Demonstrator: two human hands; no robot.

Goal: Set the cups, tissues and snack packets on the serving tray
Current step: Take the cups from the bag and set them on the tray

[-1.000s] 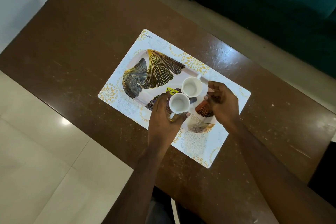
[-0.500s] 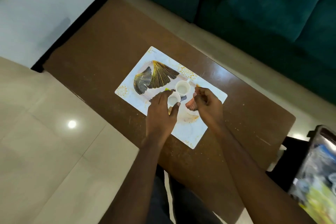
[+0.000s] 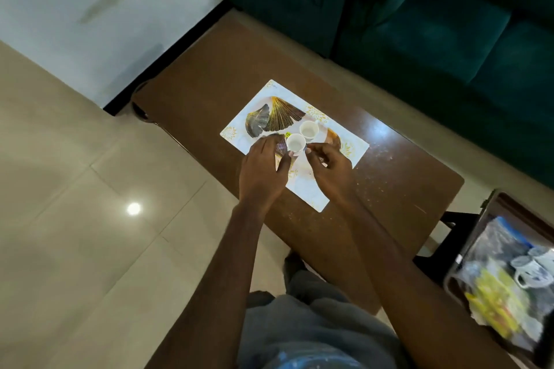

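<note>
Head view: tray (image 3: pixel 239 126) sits on a mat on the table (image 3: pixel 389 165), two cups on it. Near cup (image 3: pixel 295 142) is at the tray's near side, far cup (image 3: pixel 308 129) just behind it, close together. Left hand (image 3: pixel 263 168) and right hand (image 3: pixel 329 165) are half-curled, fingertips at the near cup's sides; actual grip unclear. Step looks like cup placement. Next: fetch tissues and packets, probably from the blurred second tray (image 3: pixel 509 263), well off the serving tray's right.
</note>
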